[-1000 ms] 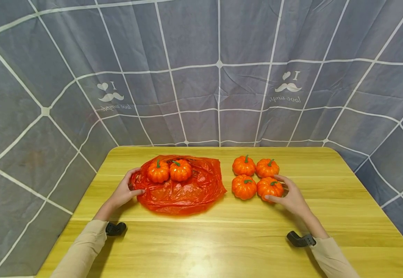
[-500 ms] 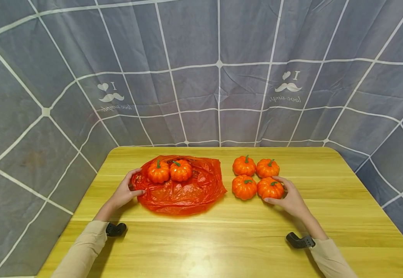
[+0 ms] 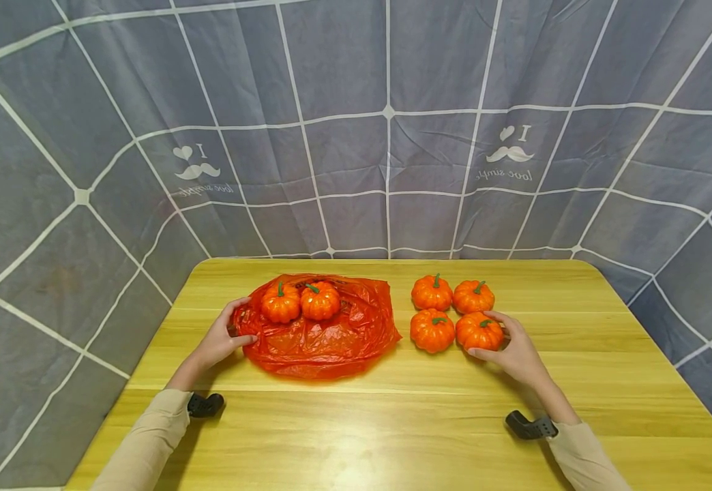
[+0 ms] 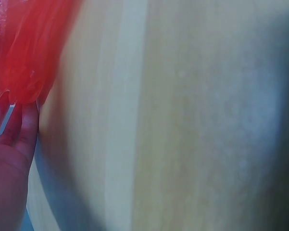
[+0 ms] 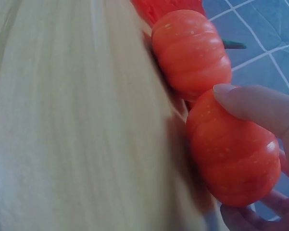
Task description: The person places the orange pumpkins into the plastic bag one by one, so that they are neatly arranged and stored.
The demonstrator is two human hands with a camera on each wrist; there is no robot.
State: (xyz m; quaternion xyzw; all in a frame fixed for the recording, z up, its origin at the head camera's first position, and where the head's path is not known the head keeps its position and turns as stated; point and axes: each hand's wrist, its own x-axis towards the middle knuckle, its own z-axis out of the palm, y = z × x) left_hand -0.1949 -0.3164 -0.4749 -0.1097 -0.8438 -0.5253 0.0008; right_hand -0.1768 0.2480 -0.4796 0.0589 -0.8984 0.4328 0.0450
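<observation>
My left hand (image 3: 221, 337) holds the left edge of a red plastic bag (image 3: 319, 354) that lies crumpled on the table. In the left wrist view its fingers (image 4: 26, 127) meet the bag, which hides some of the tips. Two small orange pumpkins (image 3: 299, 303) with green stems sit on the bag's back part. My right hand (image 3: 518, 348) grips the near right pumpkin (image 3: 479, 332) of a separate group, thumb on the near side and fingers on the far side. Next to it stand a near left pumpkin (image 3: 432, 331), a far left pumpkin (image 3: 432, 294) and a far right pumpkin (image 3: 472, 298).
The wooden table (image 3: 356, 436) has rounded far corners and stretches toward me in front of the bag and pumpkins. A grey curtain (image 3: 344, 157) with white lines hangs behind and at both sides. Black camera mounts sit on both wrists.
My right thumb and fingers have settled closer round the near right pumpkin, which has shifted very slightly to the right. The left hand and the bag have stayed in place.
</observation>
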